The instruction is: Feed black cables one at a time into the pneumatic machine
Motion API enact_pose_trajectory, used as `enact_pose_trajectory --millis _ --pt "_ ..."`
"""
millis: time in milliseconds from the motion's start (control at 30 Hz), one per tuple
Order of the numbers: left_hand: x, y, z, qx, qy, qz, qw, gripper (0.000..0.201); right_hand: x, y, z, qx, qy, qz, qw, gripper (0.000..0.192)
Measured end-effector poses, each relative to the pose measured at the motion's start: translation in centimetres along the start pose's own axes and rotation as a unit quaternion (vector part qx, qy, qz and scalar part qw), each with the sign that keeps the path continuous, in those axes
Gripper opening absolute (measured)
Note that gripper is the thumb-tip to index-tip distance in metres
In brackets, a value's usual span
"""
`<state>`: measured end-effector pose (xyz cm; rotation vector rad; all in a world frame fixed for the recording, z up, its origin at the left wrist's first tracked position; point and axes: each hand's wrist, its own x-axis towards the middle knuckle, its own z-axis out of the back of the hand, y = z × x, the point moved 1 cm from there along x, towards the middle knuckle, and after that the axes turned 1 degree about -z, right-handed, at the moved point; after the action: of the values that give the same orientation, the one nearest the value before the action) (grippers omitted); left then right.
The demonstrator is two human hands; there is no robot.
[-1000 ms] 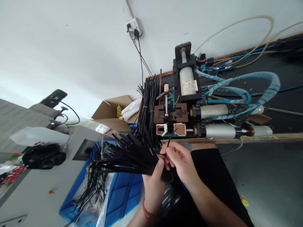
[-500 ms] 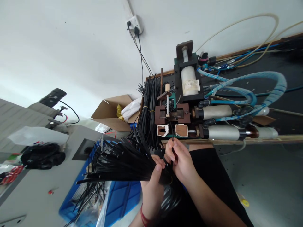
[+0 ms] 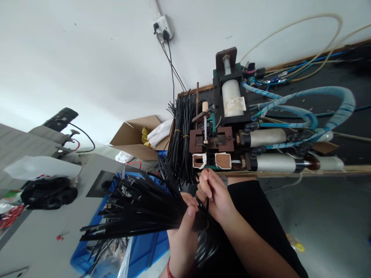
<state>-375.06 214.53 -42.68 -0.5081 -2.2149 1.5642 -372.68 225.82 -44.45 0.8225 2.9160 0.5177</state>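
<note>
My left hand (image 3: pixel 185 227) is closed around a thick bundle of black wires (image 3: pixel 145 210), whose loose ends fan out to the left. Close beside it, my right hand (image 3: pixel 216 195) pinches one black wire (image 3: pixel 207 204) of the bundle between thumb and fingers. These fingertips are just in front of the pneumatic machine (image 3: pixel 213 141), below the gap between its two white-edged jaw pads (image 3: pixel 223 160). The wire's tip is hidden in the fingers.
More tied black wire bundles (image 3: pixel 181 139) lie left of the machine. A blue crate (image 3: pixel 147 247) with wires and plastic stands at lower left, a cardboard box (image 3: pixel 127 135) behind it. Air cylinders (image 3: pixel 275 163) and blue hoses (image 3: pixel 343 98) extend right along the bench.
My right hand has moved slightly left and drawn the black wire back out of the gap between the jaw pads. My left hand and the bundle have shifted a little left and down.
</note>
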Motion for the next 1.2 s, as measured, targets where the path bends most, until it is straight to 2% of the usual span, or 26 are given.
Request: enact_pose_trajectory --millis 433,500,567,633,667,700,733,800,833,867,900,1033,1067,1100,1133,1167,1200 --pt "0.0 0.5 0.4 -0.015 0.005 0.012 1.000 0.023 -0.1 -0.2 0.1 -0.058 -0.045 -0.006 0.997 0.039" --pt "0.0 0.8 0.5 -0.028 0.006 0.011 1.000 0.026 -0.1 -0.3 0.5 -0.102 -0.060 0.011 0.993 0.038" --pt "-0.1 1.0 0.5 -0.046 0.004 0.016 0.999 0.023 0.0 -0.1 1.1 -0.210 -0.074 0.037 0.974 0.039" --pt "-0.2 1.0 0.5 -0.059 -0.001 0.015 0.998 0.019 0.0 0.4 1.8 -0.385 -0.049 0.041 0.921 0.040" --pt "-0.3 1.0 0.5 -0.062 -0.004 0.011 0.998 0.018 0.1 0.7 2.2 -0.482 -0.024 0.025 0.875 0.039" --pt "-0.3 0.9 0.5 -0.062 -0.006 0.006 0.998 0.018 0.1 1.0 2.6 -0.576 0.002 -0.004 0.817 0.037" --pt "-0.4 0.9 0.5 -0.059 -0.005 0.004 0.998 0.018 0.0 1.3 3.1 -0.663 0.023 -0.042 0.747 0.034" --pt "-0.6 0.9 0.5 -0.045 -0.001 0.008 0.999 0.022 -0.1 1.9 3.9 -0.786 0.028 -0.122 0.605 0.033" --pt "-0.7 1.0 0.6 -0.035 0.002 0.013 0.999 0.025 -0.2 2.3 4.3 -0.820 0.018 -0.154 0.551 0.033" --pt "-0.8 1.1 0.6 -0.025 0.005 0.019 0.999 0.029 -0.2 2.6 4.6 -0.841 0.006 -0.174 0.513 0.034" --pt "-0.9 1.3 0.6 -0.016 0.009 0.026 0.999 0.031 -0.3 2.9 4.8 -0.851 -0.006 -0.184 0.492 0.034" --pt "-1.0 1.9 0.3 -0.029 0.020 0.047 0.998 0.020 -1.2 4.6 4.4 -0.871 -0.070 -0.163 0.458 0.030" --pt "-1.0 2.0 0.2 -0.039 0.018 0.051 0.998 0.019 -1.7 5.1 3.9 -0.876 -0.085 -0.136 0.455 0.031" --pt "-1.0 2.1 0.1 -0.047 0.013 0.054 0.997 0.021 -2.2 5.6 3.3 -0.874 -0.097 -0.096 0.467 0.031" --pt "-0.9 2.2 0.0 -0.048 0.007 0.058 0.997 0.023 -2.7 6.0 2.6 -0.860 -0.104 -0.042 0.497 0.032" --pt "-0.9 2.2 -0.1 -0.044 0.002 0.064 0.997 0.024 -3.3 6.3 1.8 -0.831 -0.104 0.021 0.546 0.032" --pt "-0.8 2.3 -0.1 -0.038 0.000 0.070 0.997 0.025 -3.8 6.4 1.0 -0.783 -0.096 0.079 0.609 0.032"
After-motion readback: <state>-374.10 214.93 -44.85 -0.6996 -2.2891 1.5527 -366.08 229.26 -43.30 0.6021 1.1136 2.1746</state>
